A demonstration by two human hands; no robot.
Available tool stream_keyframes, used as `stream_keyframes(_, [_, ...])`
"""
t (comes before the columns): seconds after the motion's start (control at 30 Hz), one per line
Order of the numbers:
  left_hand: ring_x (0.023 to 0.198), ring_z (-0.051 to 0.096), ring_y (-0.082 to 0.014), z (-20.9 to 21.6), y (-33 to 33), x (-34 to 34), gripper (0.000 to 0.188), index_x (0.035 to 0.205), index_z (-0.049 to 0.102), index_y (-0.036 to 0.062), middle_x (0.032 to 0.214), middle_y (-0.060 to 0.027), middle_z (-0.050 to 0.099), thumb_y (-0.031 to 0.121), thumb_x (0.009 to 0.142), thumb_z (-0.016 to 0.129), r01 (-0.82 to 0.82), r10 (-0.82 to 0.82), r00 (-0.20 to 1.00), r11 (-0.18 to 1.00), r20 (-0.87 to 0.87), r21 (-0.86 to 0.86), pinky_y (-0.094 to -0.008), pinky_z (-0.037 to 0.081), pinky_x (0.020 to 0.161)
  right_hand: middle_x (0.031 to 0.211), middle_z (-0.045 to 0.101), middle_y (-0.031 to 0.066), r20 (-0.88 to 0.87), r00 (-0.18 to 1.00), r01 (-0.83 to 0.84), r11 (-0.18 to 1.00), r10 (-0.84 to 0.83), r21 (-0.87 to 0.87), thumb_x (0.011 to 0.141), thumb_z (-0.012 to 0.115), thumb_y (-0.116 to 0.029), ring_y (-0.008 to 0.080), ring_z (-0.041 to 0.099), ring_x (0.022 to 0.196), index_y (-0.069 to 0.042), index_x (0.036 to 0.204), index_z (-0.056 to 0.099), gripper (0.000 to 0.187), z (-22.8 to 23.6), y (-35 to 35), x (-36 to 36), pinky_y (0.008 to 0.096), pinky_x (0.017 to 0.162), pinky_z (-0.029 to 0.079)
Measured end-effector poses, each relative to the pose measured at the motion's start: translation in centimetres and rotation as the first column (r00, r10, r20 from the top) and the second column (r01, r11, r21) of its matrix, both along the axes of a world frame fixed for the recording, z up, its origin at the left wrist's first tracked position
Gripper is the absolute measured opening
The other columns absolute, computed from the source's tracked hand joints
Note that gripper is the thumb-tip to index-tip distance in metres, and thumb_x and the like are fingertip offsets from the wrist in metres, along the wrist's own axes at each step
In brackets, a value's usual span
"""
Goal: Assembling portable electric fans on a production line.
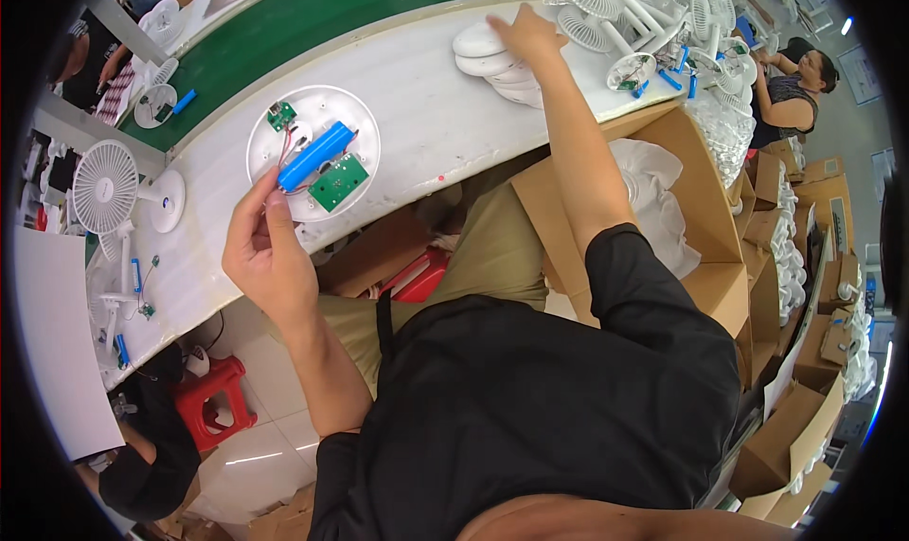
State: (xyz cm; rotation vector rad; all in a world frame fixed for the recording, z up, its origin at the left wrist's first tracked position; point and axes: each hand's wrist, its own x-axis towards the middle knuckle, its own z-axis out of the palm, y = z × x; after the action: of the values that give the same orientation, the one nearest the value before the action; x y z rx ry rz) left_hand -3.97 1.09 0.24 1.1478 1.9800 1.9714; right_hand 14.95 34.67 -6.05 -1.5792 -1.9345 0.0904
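Near the left of the bench lies a round white fan base [364,186] holding a blue cylindrical battery [317,156], a green circuit board [339,182] and a smaller green board [281,116] on thin wires. My left hand [272,248] is at the base's near-left edge, thumb and forefinger closed at the battery's lower end. My right hand [530,35] reaches far across the bench, fingers spread, over a stack of white round covers [488,65]. Whether its fingertips touch the top cover is hard to tell.
White fans with loose blue batteries [680,58] pile up at the far right. A small white fan [106,186] stands at the left. Beyond the bench runs a green conveyor belt [322,20]. An open cardboard box [715,210] adjoins the bench's right side. Other people work nearby.
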Motion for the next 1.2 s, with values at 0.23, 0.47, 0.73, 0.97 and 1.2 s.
stream_keyframes(0.23, [0.074,0.060,-0.0106,0.0,-0.4,1.2,0.037,0.128,0.058,-0.0040,0.095,-0.0151,0.070,-0.006,0.090,0.056,-0.032,0.024,0.993,0.997,0.118,0.067,-0.0181,0.048,0.067,0.092,0.070,0.0127,-0.248,0.846,-0.381,0.861,0.472,0.338,0.080,0.073,-0.016,0.0310,0.065,0.089,-0.004,0.118,0.062,0.042,0.5,-5.4,-2.0,0.0429,0.091,0.046])
stream_keyframes(0.47, [0.071,0.058,-0.0096,0.2,-0.4,1.7,0.042,0.132,0.054,-0.0037,0.089,-0.0128,0.068,-0.004,0.091,0.057,-0.021,0.009,0.985,0.997,0.172,0.069,-0.0175,0.047,0.066,0.108,0.068,0.0098,-0.047,0.863,-0.494,0.860,0.502,0.128,0.080,0.071,-0.009,0.0257,0.064,0.094,-0.005,0.122,0.061,0.044,2.2,-7.9,-0.2,0.0346,0.090,0.049])
stream_keyframes(0.73, [0.068,0.055,-0.0076,-0.7,-0.8,2.2,0.044,0.134,0.053,-0.0033,0.081,-0.0075,0.066,-0.002,0.091,0.060,-0.003,-0.011,0.989,0.995,0.146,0.096,-0.0163,0.046,0.064,0.105,0.068,0.0118,-0.945,0.100,-0.699,0.698,0.312,0.157,0.077,0.070,0.001,0.0231,0.065,0.086,-0.001,0.115,0.059,0.039,5.4,-16.9,1.9,0.0337,0.079,0.055])
stream_keyframes(0.97, [0.074,0.060,-0.0100,-2.0,-1.1,3.0,0.044,0.133,0.053,-0.0042,0.087,-0.0118,0.069,-0.002,0.090,0.060,0.030,-0.035,0.997,0.998,0.069,0.060,-0.0178,0.049,0.069,0.106,0.065,0.0156,-0.918,-0.005,-0.867,0.456,0.396,0.202,0.077,0.070,0.002,0.0215,0.063,0.087,-0.001,0.114,0.058,0.040,6.9,-21.2,-1.4,0.0293,0.078,0.055])
stream_keyframes(1.2, [0.078,0.063,-0.0133,-2.8,-1.7,3.2,0.041,0.127,0.059,-0.0045,0.098,-0.0148,0.070,-0.005,0.086,0.062,0.032,-0.035,0.999,0.996,0.037,0.083,-0.0199,0.051,0.069,0.107,0.062,0.0144,-0.935,0.005,-0.885,0.437,0.353,0.161,0.077,0.070,0.002,0.0217,0.061,0.094,-0.002,0.115,0.057,0.040,6.5,-21.5,-4.1,0.0300,0.083,0.054])
